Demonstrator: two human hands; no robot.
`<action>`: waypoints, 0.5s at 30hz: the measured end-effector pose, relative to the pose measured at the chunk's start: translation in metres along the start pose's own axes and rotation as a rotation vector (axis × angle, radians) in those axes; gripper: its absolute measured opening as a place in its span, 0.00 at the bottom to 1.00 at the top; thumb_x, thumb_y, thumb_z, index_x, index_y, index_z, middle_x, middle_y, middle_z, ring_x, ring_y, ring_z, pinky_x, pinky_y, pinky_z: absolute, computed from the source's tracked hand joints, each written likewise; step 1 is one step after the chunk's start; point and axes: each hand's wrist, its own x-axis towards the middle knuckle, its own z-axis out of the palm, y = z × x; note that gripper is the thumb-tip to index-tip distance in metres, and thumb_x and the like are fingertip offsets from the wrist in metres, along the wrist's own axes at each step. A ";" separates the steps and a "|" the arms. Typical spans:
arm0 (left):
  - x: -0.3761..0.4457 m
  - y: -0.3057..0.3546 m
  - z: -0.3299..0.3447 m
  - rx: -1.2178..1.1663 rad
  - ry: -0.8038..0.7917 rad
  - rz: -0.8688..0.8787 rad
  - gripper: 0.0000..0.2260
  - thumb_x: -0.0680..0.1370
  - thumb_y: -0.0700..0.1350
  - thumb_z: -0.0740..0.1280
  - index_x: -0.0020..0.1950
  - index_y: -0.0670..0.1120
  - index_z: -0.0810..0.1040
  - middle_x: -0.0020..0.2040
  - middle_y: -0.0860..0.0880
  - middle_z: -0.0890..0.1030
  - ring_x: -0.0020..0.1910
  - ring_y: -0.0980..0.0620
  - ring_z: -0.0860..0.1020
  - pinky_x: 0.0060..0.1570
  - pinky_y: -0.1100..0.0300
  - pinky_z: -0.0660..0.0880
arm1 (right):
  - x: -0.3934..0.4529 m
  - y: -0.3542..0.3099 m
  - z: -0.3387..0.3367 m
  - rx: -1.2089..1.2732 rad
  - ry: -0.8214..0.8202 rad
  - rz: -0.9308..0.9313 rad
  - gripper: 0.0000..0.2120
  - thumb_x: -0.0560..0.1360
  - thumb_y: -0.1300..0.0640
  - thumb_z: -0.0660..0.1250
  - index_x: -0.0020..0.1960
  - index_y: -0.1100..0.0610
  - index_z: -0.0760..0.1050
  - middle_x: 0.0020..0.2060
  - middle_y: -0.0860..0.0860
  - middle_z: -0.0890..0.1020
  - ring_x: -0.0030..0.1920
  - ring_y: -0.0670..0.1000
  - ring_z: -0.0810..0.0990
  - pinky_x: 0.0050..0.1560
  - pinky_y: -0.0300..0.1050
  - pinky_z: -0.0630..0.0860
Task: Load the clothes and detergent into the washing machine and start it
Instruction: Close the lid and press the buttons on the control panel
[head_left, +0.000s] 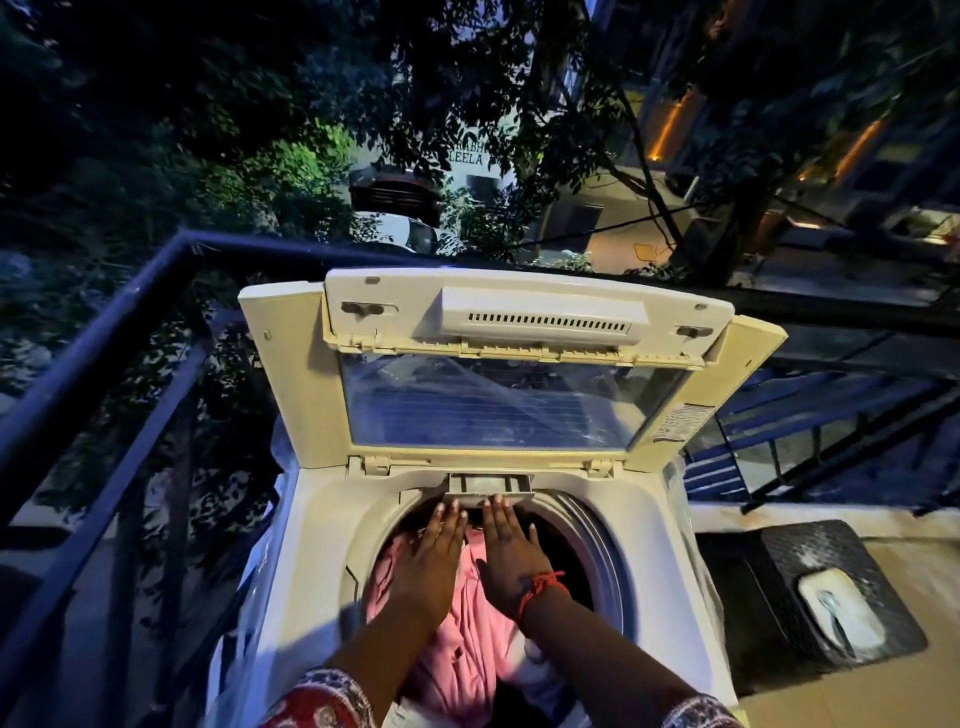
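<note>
A top-loading washing machine (317, 519) is standing on a balcony at night, its lid (498, 374) raised toward a dark railing (104, 332), with trees and lit buildings lying beyond. A sign there is showing "LEELA". Pink clothes (467, 639) are lying in the drum. The left hand (434, 551) and right hand (511, 551), both flat with straight fingers, are touching the detergent drawer (491, 486) at the opening's far rim

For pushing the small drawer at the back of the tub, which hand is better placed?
Probably the right hand: its fingers touch the detergent drawer near its middle, the left hand only its left end.
</note>
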 end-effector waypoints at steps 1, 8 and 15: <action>0.002 0.000 -0.001 0.004 0.002 0.003 0.35 0.79 0.44 0.59 0.78 0.48 0.38 0.78 0.53 0.35 0.77 0.52 0.36 0.71 0.44 0.61 | 0.003 -0.001 -0.001 0.003 0.002 0.003 0.33 0.80 0.54 0.54 0.77 0.60 0.39 0.77 0.53 0.39 0.77 0.52 0.38 0.75 0.58 0.46; 0.023 -0.003 -0.017 -0.036 0.016 0.008 0.39 0.76 0.41 0.63 0.78 0.48 0.39 0.79 0.50 0.38 0.78 0.49 0.37 0.75 0.49 0.57 | 0.028 0.003 -0.010 0.045 -0.005 0.028 0.36 0.78 0.54 0.57 0.78 0.58 0.39 0.77 0.53 0.40 0.77 0.52 0.39 0.75 0.58 0.48; 0.019 -0.002 -0.028 -0.024 0.008 0.007 0.41 0.76 0.42 0.65 0.78 0.47 0.40 0.79 0.51 0.38 0.77 0.49 0.37 0.76 0.50 0.54 | 0.030 0.004 -0.013 0.048 -0.017 0.009 0.38 0.78 0.55 0.59 0.78 0.57 0.39 0.77 0.53 0.39 0.77 0.52 0.39 0.75 0.59 0.52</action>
